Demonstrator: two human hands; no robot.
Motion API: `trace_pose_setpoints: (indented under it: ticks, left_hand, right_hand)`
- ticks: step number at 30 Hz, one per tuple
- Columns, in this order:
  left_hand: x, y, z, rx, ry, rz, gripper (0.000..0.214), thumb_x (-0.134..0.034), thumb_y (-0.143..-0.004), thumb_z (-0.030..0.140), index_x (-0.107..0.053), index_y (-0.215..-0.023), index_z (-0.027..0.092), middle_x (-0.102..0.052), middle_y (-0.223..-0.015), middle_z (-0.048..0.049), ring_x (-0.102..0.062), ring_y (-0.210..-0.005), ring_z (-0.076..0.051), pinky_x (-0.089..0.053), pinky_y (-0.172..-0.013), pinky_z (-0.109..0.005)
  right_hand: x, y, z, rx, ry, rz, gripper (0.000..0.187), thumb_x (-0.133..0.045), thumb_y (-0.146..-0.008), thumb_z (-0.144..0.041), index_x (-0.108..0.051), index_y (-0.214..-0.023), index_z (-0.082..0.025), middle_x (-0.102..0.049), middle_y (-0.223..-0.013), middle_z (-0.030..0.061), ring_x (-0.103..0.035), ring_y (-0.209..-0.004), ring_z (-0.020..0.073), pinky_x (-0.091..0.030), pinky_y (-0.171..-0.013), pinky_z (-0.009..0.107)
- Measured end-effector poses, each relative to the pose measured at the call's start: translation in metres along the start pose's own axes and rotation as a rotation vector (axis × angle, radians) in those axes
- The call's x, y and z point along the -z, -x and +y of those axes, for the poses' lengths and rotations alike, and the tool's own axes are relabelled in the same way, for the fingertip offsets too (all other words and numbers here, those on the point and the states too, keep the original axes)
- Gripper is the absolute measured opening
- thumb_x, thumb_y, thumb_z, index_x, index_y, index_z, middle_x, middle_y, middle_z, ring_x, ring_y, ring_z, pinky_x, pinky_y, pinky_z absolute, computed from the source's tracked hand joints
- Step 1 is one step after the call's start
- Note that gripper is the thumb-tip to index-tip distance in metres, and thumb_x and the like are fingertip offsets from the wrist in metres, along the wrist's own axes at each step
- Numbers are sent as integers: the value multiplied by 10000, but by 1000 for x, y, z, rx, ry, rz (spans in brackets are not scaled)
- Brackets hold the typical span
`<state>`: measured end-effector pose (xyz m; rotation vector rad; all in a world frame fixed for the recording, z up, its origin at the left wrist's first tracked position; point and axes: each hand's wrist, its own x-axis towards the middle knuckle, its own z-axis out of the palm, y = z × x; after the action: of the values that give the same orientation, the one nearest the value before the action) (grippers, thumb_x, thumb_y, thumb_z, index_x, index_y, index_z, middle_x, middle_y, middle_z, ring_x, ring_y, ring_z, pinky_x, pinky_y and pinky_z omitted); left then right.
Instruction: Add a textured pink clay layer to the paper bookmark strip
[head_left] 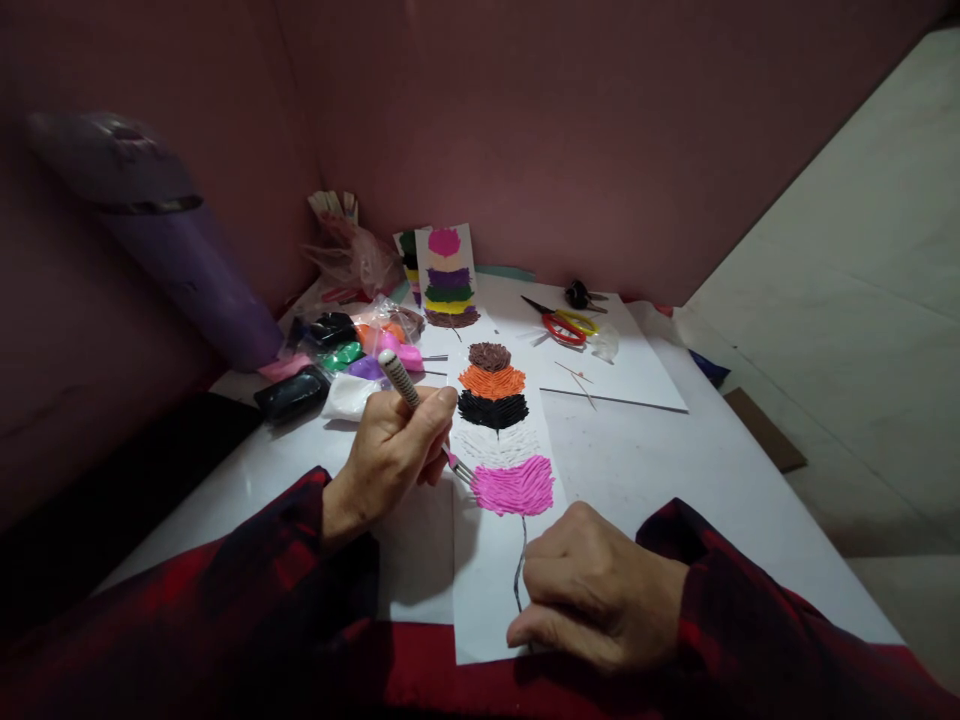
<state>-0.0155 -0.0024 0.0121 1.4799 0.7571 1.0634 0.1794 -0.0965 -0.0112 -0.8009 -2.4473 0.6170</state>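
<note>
My left hand (394, 450) grips a small fork tool (405, 385) with a patterned handle; its tines touch the left edge of the pink clay patch (514, 485). That patch is the lowest of several combed clay patches, brown, orange, black, white and pink, on a long white paper strip (487, 560) with a drawn stem. My right hand (592, 590) is curled, knuckles up, pressing down the strip's lower right part. Both sleeves are dark red.
Bags of coloured clay (352, 350) lie at the left. A finished strip (448, 275) leans against the pink wall. Scissors with red and yellow handles (564, 323) lie on a white sheet (637, 370). A purple cylinder (172, 240) stands at the left.
</note>
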Motion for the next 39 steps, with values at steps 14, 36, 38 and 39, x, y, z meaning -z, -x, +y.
trace_pose_setpoints:
  ticks: [14, 36, 38, 39]
  left_hand:
    - [-3, 5, -7, 19, -44, -68, 443, -454, -919, 338, -368, -507, 201, -366, -402, 61, -370, -332, -59, -333, -330, -189]
    - [-16, 12, -7, 36, 26, -177, 420, -426, -938, 336, -378, -542, 203, -365, -453, 57, -395, -385, -80, -329, -380, -228]
    - [-15, 12, -8, 25, -3, -195, 428, -416, -947, 333, -391, -542, 197, -381, -448, 53, -397, -394, -78, -333, -389, -224]
    - [-15, 12, -9, 21, -14, -202, 433, -412, -952, 332, -397, -542, 194, -391, -446, 51, -397, -396, -77, -337, -393, -223]
  right_hand:
    - [0, 1, 1, 4, 28, -1, 498, -464, -959, -422, -458, -529, -171, -387, -477, -56, -288, -440, 76, -207, -431, 244]
    - [1, 0, 0, 21, 31, -1, 498, -448, -968, -405, -467, -528, -173, -398, -464, -52, -303, -432, 80, -220, -430, 246]
    - [1, 1, 1, 21, 35, 0, 501, -443, -971, -407, -470, -528, -174, -401, -463, -51, -310, -431, 81, -224, -430, 248]
    - [1, 1, 1, 22, 32, 2, 497, -449, -969, -403, -472, -528, -173, -404, -464, -50, -312, -432, 80, -225, -430, 248]
